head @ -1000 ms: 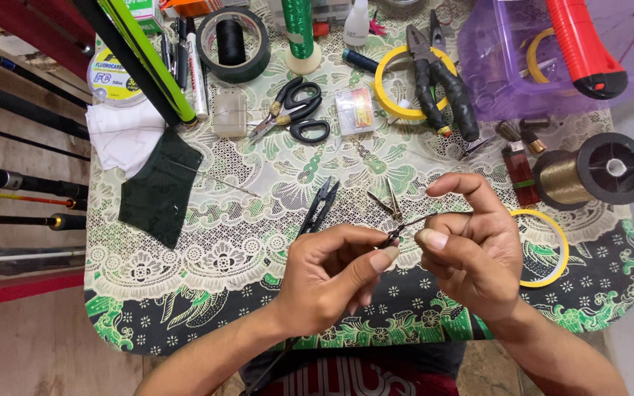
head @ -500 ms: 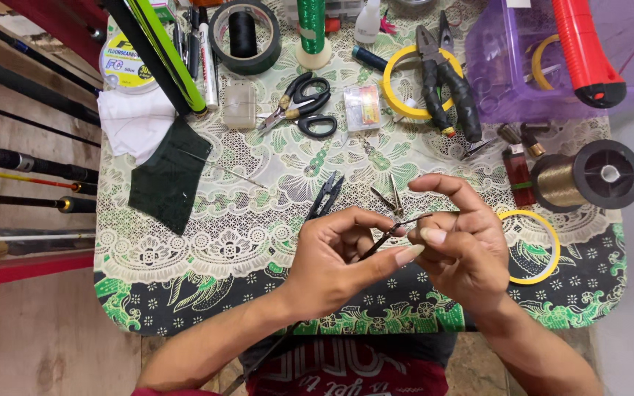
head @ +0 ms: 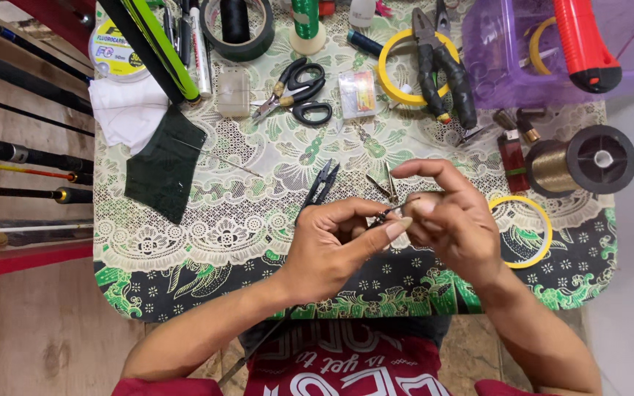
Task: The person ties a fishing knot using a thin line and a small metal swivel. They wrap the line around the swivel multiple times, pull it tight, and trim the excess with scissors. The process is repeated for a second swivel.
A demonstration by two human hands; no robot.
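My left hand (head: 332, 246) and my right hand (head: 453, 216) meet over the near middle of a small table with a green patterned cloth (head: 258, 183). Between their fingertips they pinch a small dark metal piece (head: 389, 213), partly hidden by the fingers; the left thumb and forefinger grip one end, the right fingers the other. Just beyond the hands lie black thread snips (head: 320, 185) and small metal tweezers (head: 384, 186).
Further back lie black-handled scissors (head: 299, 92), pliers (head: 442, 66), a yellow tape ring (head: 405, 70), a spool of gold line (head: 585, 160), a purple plastic box (head: 552, 51), a dark cloth (head: 159, 165). Another yellow ring (head: 526, 231) lies right of my hands. Rods (head: 23, 154) lie left.
The camera has shifted a little; both hands stay together on the small piece, with the right fingers curling slightly over it.
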